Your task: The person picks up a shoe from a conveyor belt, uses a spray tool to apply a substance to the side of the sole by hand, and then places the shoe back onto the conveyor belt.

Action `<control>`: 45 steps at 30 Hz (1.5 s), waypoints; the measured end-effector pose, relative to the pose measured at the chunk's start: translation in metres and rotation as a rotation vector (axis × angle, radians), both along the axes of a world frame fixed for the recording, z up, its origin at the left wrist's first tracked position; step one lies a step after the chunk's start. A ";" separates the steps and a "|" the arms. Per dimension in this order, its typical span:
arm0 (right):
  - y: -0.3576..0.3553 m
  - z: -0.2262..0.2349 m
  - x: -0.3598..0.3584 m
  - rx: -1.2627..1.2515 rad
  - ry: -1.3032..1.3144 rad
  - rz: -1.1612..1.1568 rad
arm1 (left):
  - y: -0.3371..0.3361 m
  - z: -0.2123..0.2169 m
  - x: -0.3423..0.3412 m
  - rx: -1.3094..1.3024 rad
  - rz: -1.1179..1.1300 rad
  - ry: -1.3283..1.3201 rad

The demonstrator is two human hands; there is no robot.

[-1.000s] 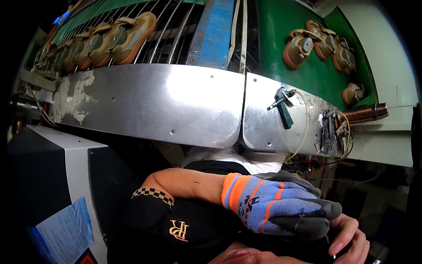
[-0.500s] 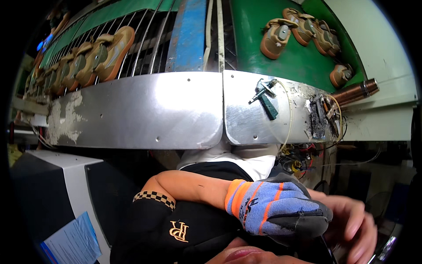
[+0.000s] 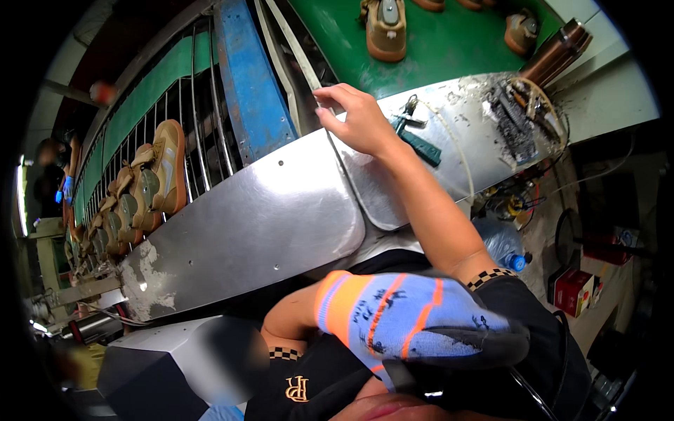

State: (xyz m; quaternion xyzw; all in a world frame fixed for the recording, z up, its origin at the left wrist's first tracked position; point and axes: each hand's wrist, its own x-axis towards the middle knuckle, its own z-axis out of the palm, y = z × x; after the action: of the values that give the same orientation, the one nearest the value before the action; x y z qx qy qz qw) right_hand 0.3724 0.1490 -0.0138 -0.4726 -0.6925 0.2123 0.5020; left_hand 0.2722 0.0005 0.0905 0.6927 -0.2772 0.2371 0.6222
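My left hand (image 3: 421,323), in a blue and orange knit glove with black fingertips, is raised close to my chest. Its fingers are curled, and what they hold, if anything, is hidden. My bare right hand (image 3: 361,123) reaches over the metal table (image 3: 281,203), near the gap between its two plates. The thumb and fingers are bent and apart with nothing between them. Just right of that wrist lies a dark green pistol-grip tool (image 3: 421,146) with a thin pale hose, partly covered by my forearm.
Tan shoes (image 3: 168,165) stand in a row on the barred rack at left. Another shoe (image 3: 386,31) sits on the green belt (image 3: 330,42). At right are a copper-coloured flask (image 3: 558,55), dark residue (image 3: 516,116), a clear bottle (image 3: 502,242) and a red box (image 3: 572,291).
My right hand has left the gloved hand's side and swung up and left over the table. The left hand stays raised near my chest. The view has turned and tilted.
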 end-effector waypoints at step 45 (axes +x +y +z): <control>-0.226 -0.026 0.134 -0.080 0.268 -0.239 | 0.054 -0.013 -0.116 1.350 0.977 0.931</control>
State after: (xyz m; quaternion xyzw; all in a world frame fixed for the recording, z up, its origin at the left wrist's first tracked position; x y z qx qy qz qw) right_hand 0.5066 -0.0771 -0.0396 -0.5387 -0.5491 0.2397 0.5923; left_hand 0.1565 0.0548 0.0776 0.9696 0.2399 -0.0389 -0.0286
